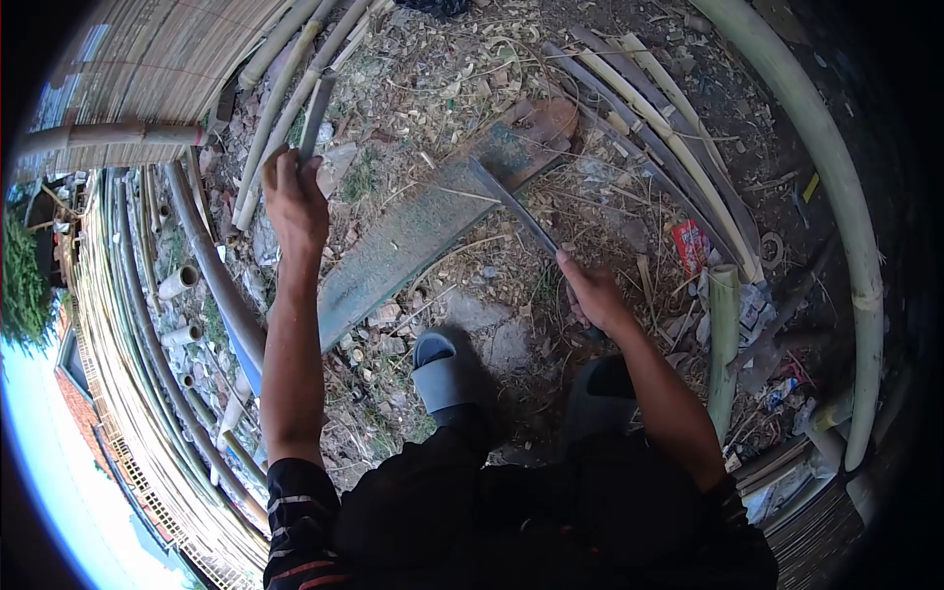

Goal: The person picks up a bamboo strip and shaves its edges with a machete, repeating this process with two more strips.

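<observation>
My left hand (pixel 295 202) is closed around a short, flat, greyish strip (pixel 316 118) that looks like split bamboo and points up and away from me. In my right hand (pixel 594 293) is a machete (pixel 516 208), its long dark blade slanting up and left. The blade's tip overlaps a worn wooden plank (pixel 393 251) with flaking blue-green paint, which lies diagonally on the ground between my hands. Thin pale slivers rest across the plank near the blade.
Bamboo chips cover the ground around my sandals (pixel 438 372). Split bamboo lengths (pixel 678 138) lie at the upper right, near a red wrapper (pixel 688 246). A long bamboo pole (pixel 836 177) curves along the right. More poles (pixel 202 236) lie left, below a slatted bamboo screen (pixel 147 64).
</observation>
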Motion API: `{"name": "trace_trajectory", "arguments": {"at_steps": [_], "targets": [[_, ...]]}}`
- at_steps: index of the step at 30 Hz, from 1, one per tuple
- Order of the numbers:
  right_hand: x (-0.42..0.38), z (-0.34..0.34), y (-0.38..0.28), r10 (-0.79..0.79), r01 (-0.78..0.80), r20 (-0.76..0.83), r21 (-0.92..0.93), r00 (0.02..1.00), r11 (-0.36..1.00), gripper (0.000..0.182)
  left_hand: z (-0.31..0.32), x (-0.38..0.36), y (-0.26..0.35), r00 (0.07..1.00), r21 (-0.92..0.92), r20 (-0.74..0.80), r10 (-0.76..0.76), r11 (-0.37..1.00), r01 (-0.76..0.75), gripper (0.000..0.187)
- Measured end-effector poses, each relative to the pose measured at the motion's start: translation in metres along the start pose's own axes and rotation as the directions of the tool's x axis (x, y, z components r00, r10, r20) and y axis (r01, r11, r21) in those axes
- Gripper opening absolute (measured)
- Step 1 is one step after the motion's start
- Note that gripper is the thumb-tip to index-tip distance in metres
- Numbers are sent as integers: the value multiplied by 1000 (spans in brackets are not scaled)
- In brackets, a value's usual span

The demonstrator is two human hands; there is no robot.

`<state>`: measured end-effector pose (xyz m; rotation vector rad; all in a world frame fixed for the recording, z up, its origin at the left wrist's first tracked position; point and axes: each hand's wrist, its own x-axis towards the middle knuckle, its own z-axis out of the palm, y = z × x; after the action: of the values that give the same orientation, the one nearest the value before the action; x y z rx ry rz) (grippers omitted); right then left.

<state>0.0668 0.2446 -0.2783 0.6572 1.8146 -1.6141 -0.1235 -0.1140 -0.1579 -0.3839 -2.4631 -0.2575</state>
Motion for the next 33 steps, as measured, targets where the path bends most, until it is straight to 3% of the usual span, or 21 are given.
{"name": "trace_trajectory", "arguments": {"at_steps": [1,2,4,6,8,13,14,16,18,19,20,21,22,23,24,26,28,29,30,32,33], "targets": [[0,1,0,-13,13,8,30,1000,999,71,-35,26,11,936,-17,88,-340,939,343,27],[2,1,2,-14,14,13,33,1000,999,71,-53,47,15,936,-386,-70,-346,874,294,35],[7,-1,7,-8,8,10,21,1000,1000,70,-112,88,57,927,-588,-82,-366,769,251,51],[1,-2,0,-36,36,-11,-2,999,999,73,-147,111,85,915,-761,-132,-382,630,153,54],[-1,0,1,-64,64,-36,-22,997,998,76,-158,115,118,891,-795,-179,-417,595,119,56],[-12,-9,-8,-124,156,-162,205,979,966,72,-118,99,162,783,-857,-257,-566,508,87,52],[-17,-11,-12,-123,158,-170,211,978,965,72,-109,90,155,835,-892,-198,-513,449,64,52],[-24,-16,-23,-240,286,-212,226,947,931,65,-103,82,150,912,-904,-85,-401,417,99,50],[-36,-21,-37,-287,326,-221,171,932,930,64,-114,86,149,899,-824,-267,-348,566,-25,57],[-43,-20,-45,-332,361,-216,114,918,925,63,-132,93,148,881,-834,-316,-352,546,-82,70],[-53,-18,-57,-328,357,-211,121,921,926,63,-151,96,154,835,-748,-444,-325,647,-147,81],[-64,-15,-72,-429,443,-187,38,884,896,64,-173,96,143,801,-778,-493,-339,585,-231,86],[-75,-11,-87,-525,525,-153,-41,838,850,64,-194,101,139,789,-699,-565,-242,649,-302,87],[-86,-5,-98,-589,586,-100,-61,802,808,62,-212,98,132,830,-756,-545,-120,497,-425,84],[-100,1,-114,-632,629,-12,-79,775,773,58,-223,94,129,843,-733,-537,24,481,-480,73],[-122,15,-134,-717,731,144,-93,682,676,52,-231,84,129,838,-618,-486,247,581,-529,67],[-142,30,-147,-836,853,180,-42,519,520,51,-209,82,184,661,-547,-730,-172,727,-415,68],[-142,35,-146,-868,883,169,-49,467,466,52,-208,79,186,591,-487,-784,-191,779,-395,67],[-141,40,-143,-896,910,160,-57,413,410,52,-196,83,205,456,-382,-856,-243,893,-240,67],[-117,46,-124,-772,796,200,-109,604,595,51,-201,71,197,508,-405,-831,-226,872,-274,66],[-107,45,-124,-622,654,238,-86,746,752,52,-205,66,192,509,-403,-830,-226,876,-267,66]]}}
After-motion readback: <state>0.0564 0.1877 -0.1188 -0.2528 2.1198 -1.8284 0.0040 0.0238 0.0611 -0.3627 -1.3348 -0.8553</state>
